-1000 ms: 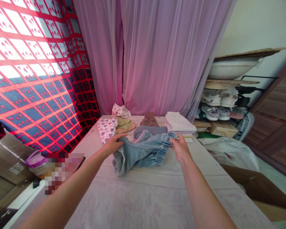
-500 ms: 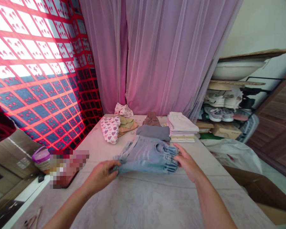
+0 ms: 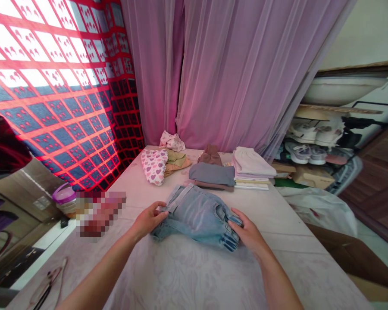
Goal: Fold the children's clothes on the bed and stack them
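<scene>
A pair of light blue jeans (image 3: 197, 215) lies folded on a pale patterned bed (image 3: 187, 275). My left hand (image 3: 148, 218) pinches the left edge of the jeans near the waistband. At the right end, my right hand (image 3: 249, 234) grips the elastic cuffs. Both hands sit low on the cloth, one at each end of the bundle.
Behind the jeans lie a folded grey garment (image 3: 212, 174), a stack of white and cream clothes (image 3: 252, 168), a heart-print cloth (image 3: 154, 165) and olive pieces (image 3: 176, 158). Pink curtains (image 3: 233, 73) hang at the back. A shoe rack (image 3: 313, 146) stands right, a purple-lidded tub (image 3: 64, 198) left.
The jeans have been pulled from the pile towards me and folded into a flatter bundle. Both hands came nearer with them, and the view tilted down.
</scene>
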Action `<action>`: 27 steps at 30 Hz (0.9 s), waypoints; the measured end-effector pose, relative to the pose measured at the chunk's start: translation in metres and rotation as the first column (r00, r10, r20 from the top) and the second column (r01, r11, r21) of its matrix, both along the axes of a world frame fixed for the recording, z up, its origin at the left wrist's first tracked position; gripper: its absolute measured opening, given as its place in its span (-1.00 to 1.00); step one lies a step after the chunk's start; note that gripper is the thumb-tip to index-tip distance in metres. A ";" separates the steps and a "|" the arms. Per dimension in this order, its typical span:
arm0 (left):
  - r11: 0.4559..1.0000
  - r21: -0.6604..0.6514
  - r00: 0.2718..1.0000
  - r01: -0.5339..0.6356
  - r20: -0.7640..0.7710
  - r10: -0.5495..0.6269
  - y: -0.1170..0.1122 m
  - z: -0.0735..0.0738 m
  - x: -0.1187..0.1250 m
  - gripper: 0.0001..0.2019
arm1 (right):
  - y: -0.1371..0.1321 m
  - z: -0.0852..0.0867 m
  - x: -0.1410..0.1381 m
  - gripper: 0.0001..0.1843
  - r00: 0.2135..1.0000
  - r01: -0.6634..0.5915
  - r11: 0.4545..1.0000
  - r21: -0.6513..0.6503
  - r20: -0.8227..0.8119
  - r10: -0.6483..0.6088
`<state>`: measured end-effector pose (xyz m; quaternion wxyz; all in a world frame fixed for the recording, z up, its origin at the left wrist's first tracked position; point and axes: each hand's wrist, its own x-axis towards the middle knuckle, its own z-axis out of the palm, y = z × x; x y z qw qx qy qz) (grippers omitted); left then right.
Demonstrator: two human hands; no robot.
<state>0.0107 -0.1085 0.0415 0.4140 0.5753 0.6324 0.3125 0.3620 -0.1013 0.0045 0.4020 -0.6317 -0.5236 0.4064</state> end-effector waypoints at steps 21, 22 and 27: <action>0.997 -0.001 0.752 0.078 -0.656 -0.060 -0.003 0.023 -0.012 -0.65 | 0.003 -0.009 -0.005 -0.38 0.995 -0.059 0.998 0.007 0.086 0.058; 0.994 -0.022 0.748 0.105 -0.657 -0.094 0.010 0.022 -0.007 -0.63 | 0.003 -0.009 -0.006 -0.39 0.993 -0.058 0.998 0.026 0.101 0.055; 0.983 -0.133 0.729 0.127 -0.660 -0.184 0.050 0.006 0.021 -0.58 | 0.001 -0.010 -0.011 -0.47 0.978 -0.073 0.989 0.129 0.204 0.046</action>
